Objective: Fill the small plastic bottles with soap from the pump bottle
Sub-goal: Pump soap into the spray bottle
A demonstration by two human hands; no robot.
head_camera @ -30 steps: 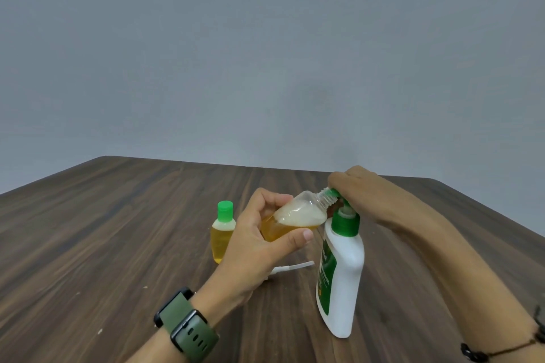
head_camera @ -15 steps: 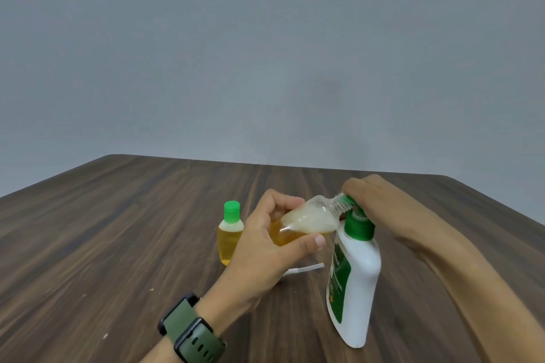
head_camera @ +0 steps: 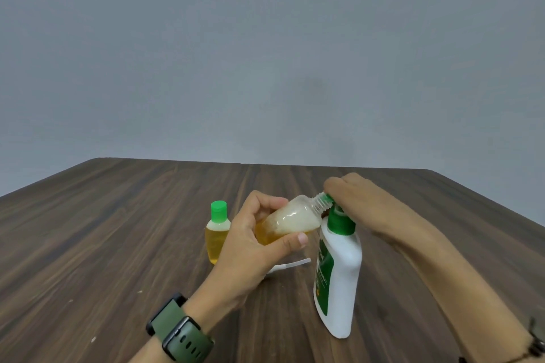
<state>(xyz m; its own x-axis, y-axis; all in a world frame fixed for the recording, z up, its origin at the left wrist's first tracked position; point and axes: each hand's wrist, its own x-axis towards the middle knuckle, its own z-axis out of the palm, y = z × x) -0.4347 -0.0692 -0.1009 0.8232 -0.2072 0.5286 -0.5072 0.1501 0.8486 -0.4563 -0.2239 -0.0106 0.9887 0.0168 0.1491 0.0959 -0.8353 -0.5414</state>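
Note:
My left hand [head_camera: 253,247] grips a small clear bottle [head_camera: 290,219], tilted with its open threaded neck up against the nozzle of the pump bottle. It holds amber soap below and white foam above. The white pump bottle [head_camera: 339,280] with a green collar and green label stands on the table at the right. My right hand [head_camera: 354,197] covers the green pump head from above with curled fingers. A second small bottle [head_camera: 217,233], with a green cap and yellow soap inside, stands upright to the left of my left hand.
A thin white strip [head_camera: 292,265] lies on the dark wooden table [head_camera: 118,230] behind my left hand. A grey wall rises past the far table edge. I wear a green watch [head_camera: 180,336] on my left wrist.
Both hands and the bottles keep their hold. The view has shifted slightly, so everything sits a little lower and to the right in frame.

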